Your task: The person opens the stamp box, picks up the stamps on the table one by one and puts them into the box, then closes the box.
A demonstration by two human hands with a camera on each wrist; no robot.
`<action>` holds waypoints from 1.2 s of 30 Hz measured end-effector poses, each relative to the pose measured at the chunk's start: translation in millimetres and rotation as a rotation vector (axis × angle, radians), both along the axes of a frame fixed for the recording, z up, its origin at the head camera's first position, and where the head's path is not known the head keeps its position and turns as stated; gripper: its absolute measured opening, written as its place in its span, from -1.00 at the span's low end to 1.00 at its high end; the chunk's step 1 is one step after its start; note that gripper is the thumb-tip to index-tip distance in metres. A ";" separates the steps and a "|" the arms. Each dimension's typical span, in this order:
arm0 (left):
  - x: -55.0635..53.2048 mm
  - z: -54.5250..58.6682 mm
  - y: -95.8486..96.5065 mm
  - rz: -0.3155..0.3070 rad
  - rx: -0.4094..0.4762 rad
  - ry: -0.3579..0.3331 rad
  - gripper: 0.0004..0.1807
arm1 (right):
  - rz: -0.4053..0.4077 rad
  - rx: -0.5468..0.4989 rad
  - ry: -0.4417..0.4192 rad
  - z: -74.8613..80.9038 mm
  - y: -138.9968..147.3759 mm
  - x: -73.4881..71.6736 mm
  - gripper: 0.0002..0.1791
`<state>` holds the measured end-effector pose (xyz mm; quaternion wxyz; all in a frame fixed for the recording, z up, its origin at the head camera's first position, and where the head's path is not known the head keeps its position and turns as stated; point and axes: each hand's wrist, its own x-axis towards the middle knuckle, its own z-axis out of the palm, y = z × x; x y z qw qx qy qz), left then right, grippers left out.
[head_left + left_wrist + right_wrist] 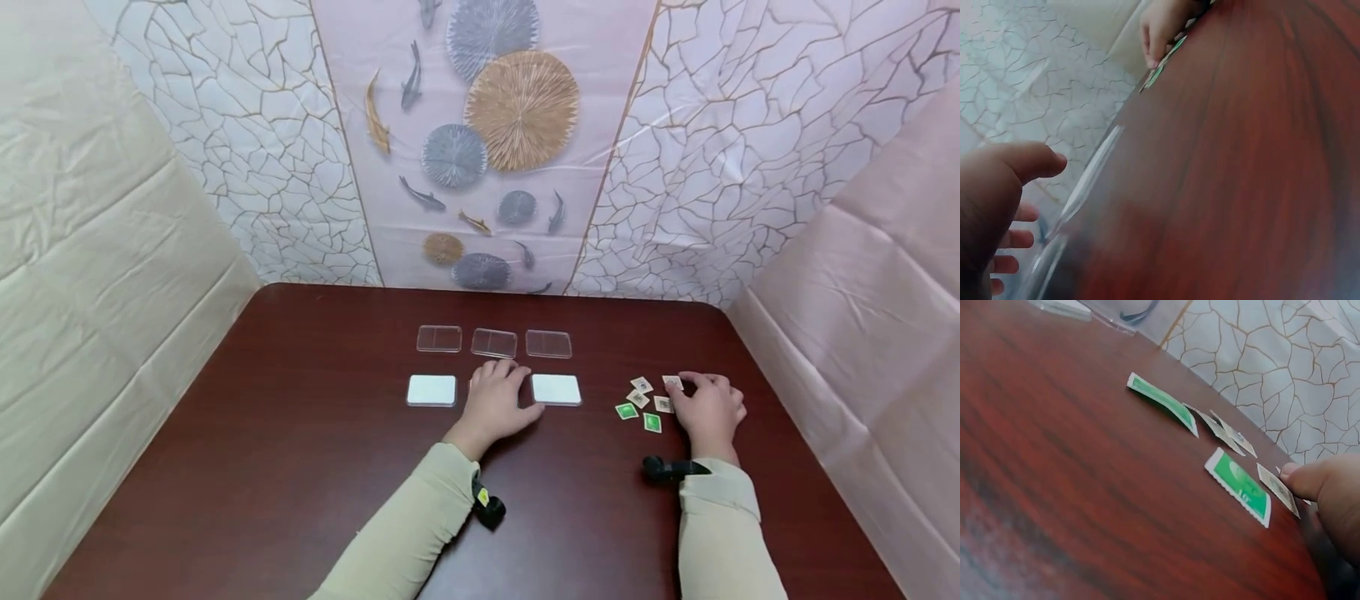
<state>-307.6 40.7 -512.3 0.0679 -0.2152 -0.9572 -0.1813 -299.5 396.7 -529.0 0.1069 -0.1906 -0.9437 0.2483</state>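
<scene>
My left hand [492, 404] is over the middle of the row of small cases, hiding most of whatever lies under it. In the left wrist view its thumb [1032, 161] stands away from the loosely bent fingers, beside clear plastic case edges [1088, 178]. At the right, my right hand [707, 410] has thumb and forefinger at a small pale postage stamp [672, 382], seemingly pinching it; the thumb partly hides it in the right wrist view. Close by lie green stamps [1241, 487] and other pale stamps [663, 404], some curled up off the table.
A white-filled case [431, 390] lies left of my left hand, another white-filled case [557, 389] right of it. Behind them are three clear lids [439, 338] in a row. The dark wooden table [315, 467] meets patterned cloth walls [262, 150].
</scene>
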 end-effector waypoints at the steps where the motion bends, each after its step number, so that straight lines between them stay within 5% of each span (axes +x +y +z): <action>1: 0.2 -2.4 4.1 -0.002 -0.016 0.004 -0.30 | -0.002 -0.010 0.004 0.2 0.0 0.5 -0.42; 10: -3.3 -15.6 13.2 -0.017 -0.109 0.047 -0.27 | 0.062 -0.013 0.140 -2.4 -0.7 2.4 -0.62; 25: -9.7 -17.3 16.5 -0.016 -0.117 0.067 -0.33 | 0.095 -0.093 0.329 4.7 -18.6 0.2 -0.72; 36: -10.4 -17.9 15.5 -0.005 -0.095 0.061 -0.33 | 0.353 -0.078 0.450 4.9 -94.2 -8.3 -0.87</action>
